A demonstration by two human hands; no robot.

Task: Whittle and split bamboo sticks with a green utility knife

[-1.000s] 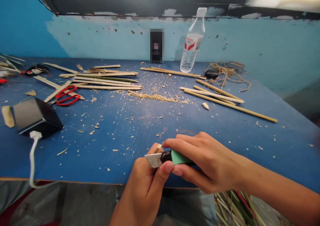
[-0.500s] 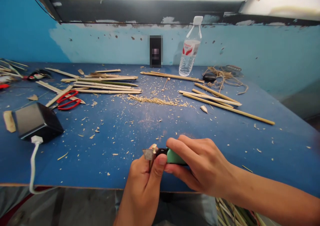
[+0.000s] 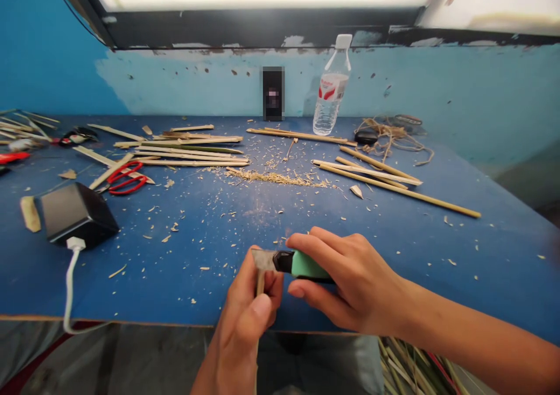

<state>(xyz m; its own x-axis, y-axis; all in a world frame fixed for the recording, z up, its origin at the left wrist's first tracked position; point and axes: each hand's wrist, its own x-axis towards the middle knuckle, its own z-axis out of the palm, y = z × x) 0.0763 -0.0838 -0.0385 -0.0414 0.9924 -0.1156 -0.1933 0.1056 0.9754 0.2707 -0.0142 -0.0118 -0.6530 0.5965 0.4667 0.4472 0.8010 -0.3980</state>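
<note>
My left hand is closed around a thin bamboo stick, its upper end showing between the fingers and thumb. In my right hand is a utility knife with a green and black handle, held from the right with the fingers over its top. The short, wide metal blade points left and lies across the top of the stick. Both hands are just above the front edge of the blue table. My left palm hides part of the stick.
Bamboo strips and red-handled scissors lie left, near a black box with a white cable. Shavings are heaped mid-table. Farther back stand a water bottle and a blurred dark rectangle. More sticks and twine lie right.
My left thumb has moved down, away from the knife, and more of the stick shows. The blade has turned to show more of its flat side. The view has shifted slightly.
</note>
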